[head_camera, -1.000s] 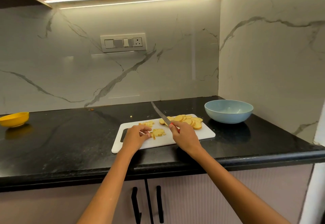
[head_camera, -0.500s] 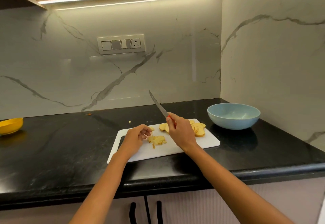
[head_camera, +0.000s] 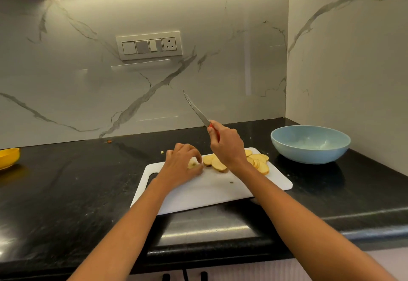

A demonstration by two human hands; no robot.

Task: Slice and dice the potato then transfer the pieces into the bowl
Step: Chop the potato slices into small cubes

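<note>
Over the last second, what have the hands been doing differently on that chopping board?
The right hand has lifted the knife off the board; its blade now points up toward the wall. The left hand has gathered the diced pieces under curled fingers. The potato slices, the blue bowl and the yellow bowl stayed put.

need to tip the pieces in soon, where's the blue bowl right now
In the head view the blue bowl sits on the black counter at the right, near the corner wall, just beyond the far right end of the white cutting board.
</note>
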